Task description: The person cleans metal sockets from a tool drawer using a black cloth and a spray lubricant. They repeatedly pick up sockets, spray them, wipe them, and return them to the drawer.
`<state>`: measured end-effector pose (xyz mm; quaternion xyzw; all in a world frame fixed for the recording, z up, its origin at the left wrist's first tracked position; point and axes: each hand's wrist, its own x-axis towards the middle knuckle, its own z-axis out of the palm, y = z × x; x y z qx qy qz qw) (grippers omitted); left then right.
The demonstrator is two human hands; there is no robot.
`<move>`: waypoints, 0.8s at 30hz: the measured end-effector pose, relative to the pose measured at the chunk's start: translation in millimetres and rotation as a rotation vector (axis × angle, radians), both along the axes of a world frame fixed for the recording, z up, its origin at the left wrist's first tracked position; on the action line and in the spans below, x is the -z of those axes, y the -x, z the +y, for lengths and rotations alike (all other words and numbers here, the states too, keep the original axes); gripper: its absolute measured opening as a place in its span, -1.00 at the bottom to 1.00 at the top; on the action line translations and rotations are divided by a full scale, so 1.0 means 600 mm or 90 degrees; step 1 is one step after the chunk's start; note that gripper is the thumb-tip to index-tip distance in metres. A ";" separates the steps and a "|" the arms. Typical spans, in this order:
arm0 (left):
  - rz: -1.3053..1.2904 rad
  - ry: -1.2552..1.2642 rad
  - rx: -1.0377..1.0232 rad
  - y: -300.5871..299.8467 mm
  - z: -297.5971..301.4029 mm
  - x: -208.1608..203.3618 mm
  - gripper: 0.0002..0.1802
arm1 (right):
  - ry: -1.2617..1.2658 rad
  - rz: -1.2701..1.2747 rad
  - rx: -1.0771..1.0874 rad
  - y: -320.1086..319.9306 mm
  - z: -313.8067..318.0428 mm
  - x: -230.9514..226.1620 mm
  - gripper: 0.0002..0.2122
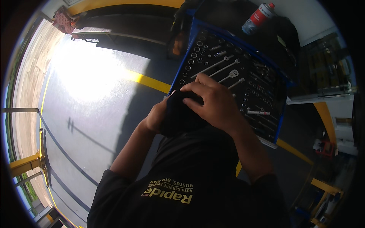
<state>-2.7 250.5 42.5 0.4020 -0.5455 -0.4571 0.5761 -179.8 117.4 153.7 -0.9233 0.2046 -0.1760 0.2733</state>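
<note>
Gripping a dark cloth, right-hand fingers lie over its top.

Matt black cloth in both hands; glossy chrome metal sockets/ratchets at 1 o'clock; floor smooth, shiny.
</note>
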 end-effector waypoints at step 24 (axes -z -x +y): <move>0.321 -0.075 -0.056 0.006 0.036 0.040 -0.33 | -0.326 -0.042 -0.045 -0.062 -0.035 -0.005 -0.83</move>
